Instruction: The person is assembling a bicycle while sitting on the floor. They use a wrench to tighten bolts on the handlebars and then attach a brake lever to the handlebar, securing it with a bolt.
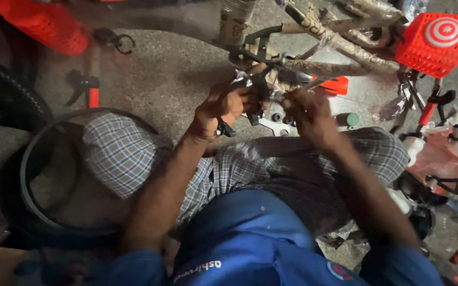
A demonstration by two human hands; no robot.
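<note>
Left hand (219, 108) and right hand (307, 112) gripping black brake part (253, 90), wrapped bicycle frame (340, 47), red basket (436, 36)

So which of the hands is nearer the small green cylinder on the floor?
Right. The right hand is just left of the green cylinder; the left hand is farther left, beyond the right one.

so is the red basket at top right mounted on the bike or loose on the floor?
Mounted, as far as shows: the red basket sits raised at the wrapped bike frame, off the concrete floor. Its fixing is hidden.

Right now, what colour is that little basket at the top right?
The basket is bright red with a red-and-white ringed disc; the head view shows it.
</note>
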